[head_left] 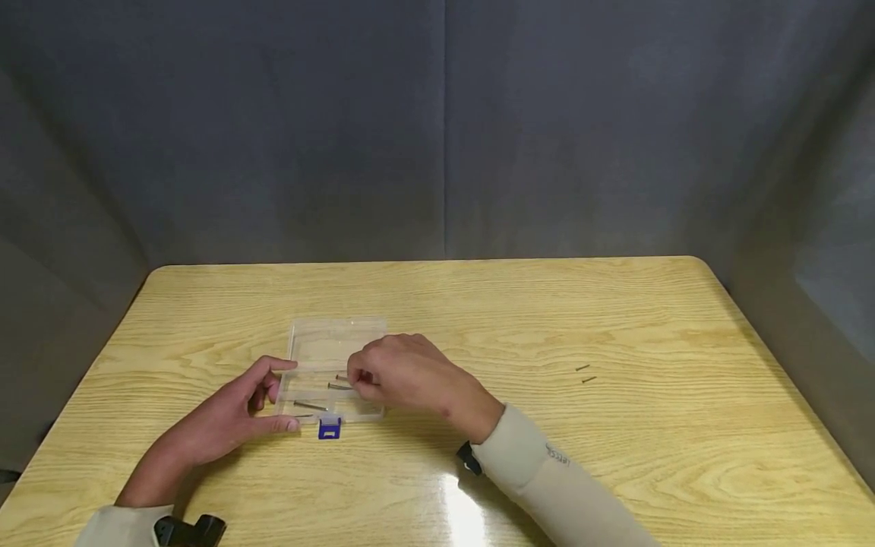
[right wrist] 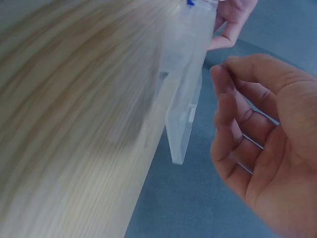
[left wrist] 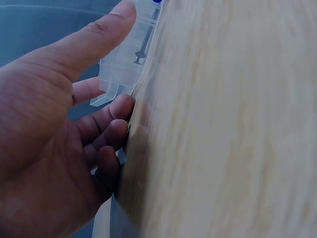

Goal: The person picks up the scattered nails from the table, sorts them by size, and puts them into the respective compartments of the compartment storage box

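Note:
A clear plastic box with dividers lies on the table, its lid folded back. A blue latch sits at its front edge. My left hand grips the box's left end, thumb at the front corner and index finger along the side. Several long metal screws lie in the compartments, one screw near the front; in the left wrist view a screw shows by the thumb. Over the box's right half is my right hand, fingers curled, thumb and index tips together. No object shows between those tips in the right wrist view.
Two small screws lie on the wooden table to the right, one screw just behind the other screw. A dark grey curtain stands behind the table and along both sides.

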A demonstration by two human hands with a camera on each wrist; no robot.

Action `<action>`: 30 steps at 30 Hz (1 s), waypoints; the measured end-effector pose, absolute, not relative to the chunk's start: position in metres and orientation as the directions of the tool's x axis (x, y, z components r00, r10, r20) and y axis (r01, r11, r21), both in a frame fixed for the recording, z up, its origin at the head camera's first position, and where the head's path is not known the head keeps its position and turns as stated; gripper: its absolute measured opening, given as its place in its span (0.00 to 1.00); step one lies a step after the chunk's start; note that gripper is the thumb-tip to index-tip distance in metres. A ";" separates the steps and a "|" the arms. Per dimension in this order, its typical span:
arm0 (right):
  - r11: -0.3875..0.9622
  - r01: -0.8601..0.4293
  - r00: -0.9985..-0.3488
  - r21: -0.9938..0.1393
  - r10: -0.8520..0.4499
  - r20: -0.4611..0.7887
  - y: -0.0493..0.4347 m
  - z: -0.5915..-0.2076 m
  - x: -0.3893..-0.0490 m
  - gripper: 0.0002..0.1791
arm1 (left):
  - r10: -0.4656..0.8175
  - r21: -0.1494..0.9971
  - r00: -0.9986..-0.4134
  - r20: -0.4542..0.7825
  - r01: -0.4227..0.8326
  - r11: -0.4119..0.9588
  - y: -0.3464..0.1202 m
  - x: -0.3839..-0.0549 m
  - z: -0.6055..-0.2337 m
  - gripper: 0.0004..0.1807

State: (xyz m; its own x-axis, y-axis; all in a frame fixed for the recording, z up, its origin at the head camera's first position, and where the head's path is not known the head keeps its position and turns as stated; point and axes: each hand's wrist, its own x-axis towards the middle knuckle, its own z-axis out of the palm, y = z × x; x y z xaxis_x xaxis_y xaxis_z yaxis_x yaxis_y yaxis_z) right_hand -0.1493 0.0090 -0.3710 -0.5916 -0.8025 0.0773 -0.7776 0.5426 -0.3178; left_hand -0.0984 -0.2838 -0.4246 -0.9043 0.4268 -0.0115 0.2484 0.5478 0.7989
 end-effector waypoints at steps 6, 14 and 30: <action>0.551 -0.774 -0.596 -0.313 -0.800 0.066 0.024 -0.372 -0.152 0.08 | 0.424 0.800 -0.905 -0.029 0.233 0.553 -0.285 -0.098 -0.423 0.36; 0.547 -0.763 -0.611 -0.345 -0.784 0.107 0.052 -0.368 -0.154 0.08 | 0.431 0.797 -0.902 -0.019 0.247 0.551 -0.285 -0.099 -0.422 0.36; 0.608 -0.697 -0.682 -0.381 -0.726 0.090 0.131 -0.370 -0.148 0.07 | 0.440 0.789 -0.898 -0.008 0.265 0.554 -0.283 -0.099 -0.422 0.36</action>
